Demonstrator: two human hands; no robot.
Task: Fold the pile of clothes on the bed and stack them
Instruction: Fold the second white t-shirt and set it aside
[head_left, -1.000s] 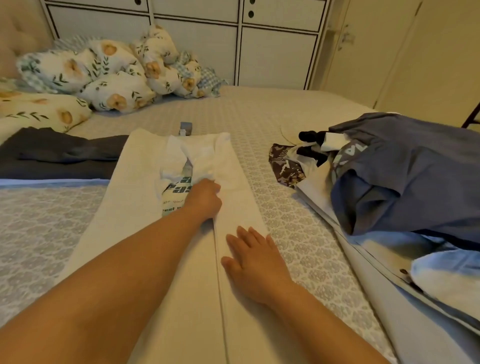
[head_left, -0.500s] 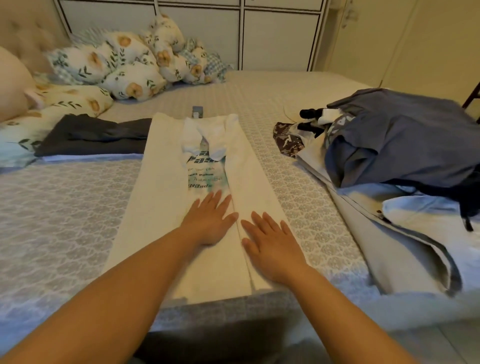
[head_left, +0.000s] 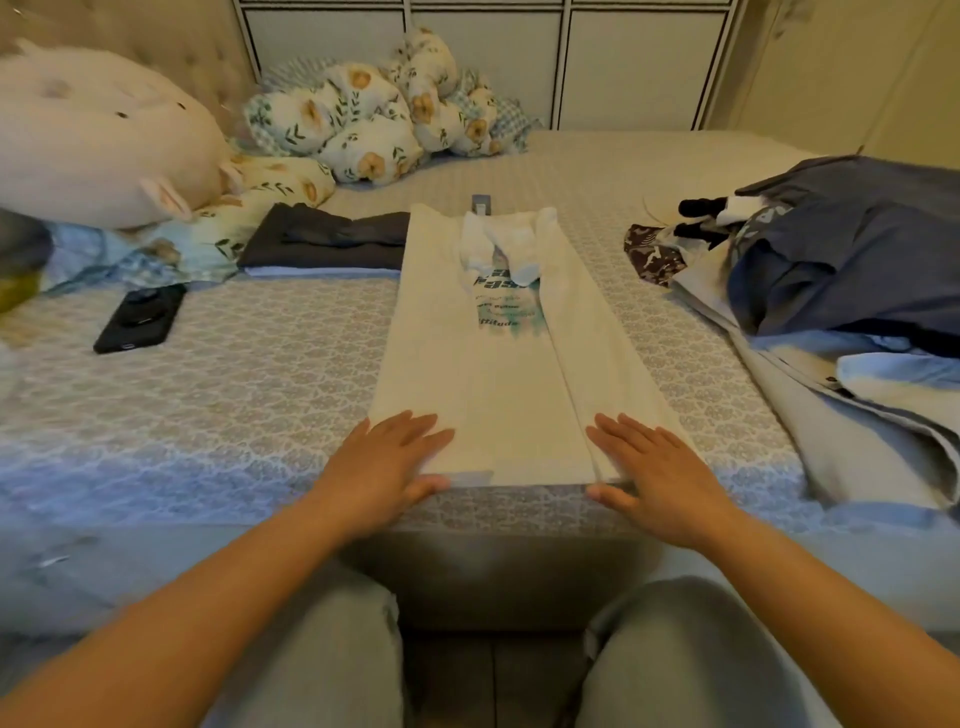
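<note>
While both hands lie flat with fingers straight, left hand (head_left: 387, 470) and right hand (head_left: 655, 475) press the white T-shirt (head_left: 511, 374) at the bed's (head_left: 249, 374) near edge; its print reads "attitude".

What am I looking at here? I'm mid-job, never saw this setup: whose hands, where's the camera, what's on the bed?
There is no machine: a person wears one camera on the head, looking down. The left hand and right hand rest flat on the near corners of a cream printed T-shirt, its sides folded inward, on the grey patterned bedspread. Neither hand holds anything. A folded dark grey garment lies left, an unfolded blue clothes pile right, and a black phone far left.
</note>
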